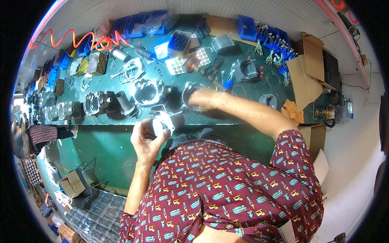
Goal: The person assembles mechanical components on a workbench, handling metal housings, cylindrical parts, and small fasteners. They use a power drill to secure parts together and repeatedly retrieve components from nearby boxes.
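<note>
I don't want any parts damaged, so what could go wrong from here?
The left hand holds a metal part near the front edge of the bench; if its grip slipped, the part might drop to the floor. The right hand, at the mouth of a finned housing, might scrape against it.

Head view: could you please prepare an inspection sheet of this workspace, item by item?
Surface: green bench, crowded with parts.
Job's things: silvery metal part, held near the bench's front edge; finned housing, on the bench.
Clutter: grey castings toward the left, blue bins at the back, cardboard and orange cloth at the right.
Left hand: closed on the silvery metal part.
Right hand: at the finned housing's opening; its grip is hidden.
Cables: orange coiled hose, back left; thin dark cord, right wall.
Surroundings: green floor, perforated white panel behind the bench, another person's checked clothing far left.
</note>
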### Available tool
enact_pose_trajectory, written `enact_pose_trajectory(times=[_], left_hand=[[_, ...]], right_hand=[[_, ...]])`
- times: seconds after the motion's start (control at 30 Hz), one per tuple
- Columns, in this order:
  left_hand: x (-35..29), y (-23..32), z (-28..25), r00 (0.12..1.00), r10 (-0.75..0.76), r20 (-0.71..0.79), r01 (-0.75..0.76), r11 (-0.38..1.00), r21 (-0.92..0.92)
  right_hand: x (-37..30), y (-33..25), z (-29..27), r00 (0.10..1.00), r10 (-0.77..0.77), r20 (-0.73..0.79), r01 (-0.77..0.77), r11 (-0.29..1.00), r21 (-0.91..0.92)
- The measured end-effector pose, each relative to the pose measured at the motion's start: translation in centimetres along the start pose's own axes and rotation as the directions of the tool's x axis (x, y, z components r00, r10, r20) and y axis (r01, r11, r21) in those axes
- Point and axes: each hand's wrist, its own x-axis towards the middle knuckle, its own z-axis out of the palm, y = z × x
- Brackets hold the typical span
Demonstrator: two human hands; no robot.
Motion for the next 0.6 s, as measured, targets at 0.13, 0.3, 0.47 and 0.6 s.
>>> enact_pose_trajectory(times=[0.13,0.3,0.47,0.6], left_hand=[[-0.1,-0.3,0.0,1.000,0.004,0.008,-0.004,1.000,-0.003],[-0.2,-0.1,0.3,1.000,0.025,0.012,-0.025,1.000,-0.008],[-0.3,-0.1,0.4,1.000,0.022,0.021,-0.022,1.000,-0.020],[-0.4,-0.8,0.2,0.999,0.051,0.018,-0.051,0.999,-0.005]], right_hand=[[0.1,-0.4,-0.1,0.999,0.034,-0.013,-0.034,0.999,0.004],[-0.1,-0.8,-0.9,0.999,0.050,-0.003,-0.050,0.998,0.042],[0.2,-0.9,-0.7,0.996,0.084,-0.038,-0.082,0.996,0.046],[0.1,-1.4,-1.1,0.994,0.109,-0.029,-0.108,0.992,0.059]])
